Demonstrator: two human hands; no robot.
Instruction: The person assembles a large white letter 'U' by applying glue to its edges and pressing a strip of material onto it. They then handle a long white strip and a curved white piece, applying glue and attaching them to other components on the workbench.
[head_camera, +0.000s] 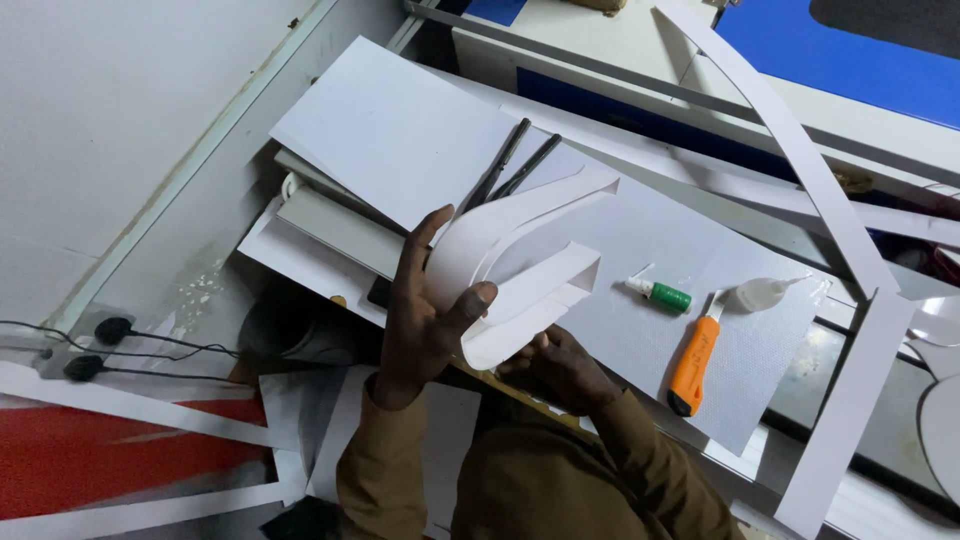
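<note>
White curved card piece (520, 250) in both hands, orange cutter (694, 357), glue tube (660, 293) beside

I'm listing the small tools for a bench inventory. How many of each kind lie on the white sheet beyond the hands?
Black pens: 2
Orange utility knife: 1
Small green glue tube: 1
Clear squeeze bottle with a pointed nozzle: 1
Total: 5
The curved white paper piece, held by the left hand and right hand, is not counted.
</note>
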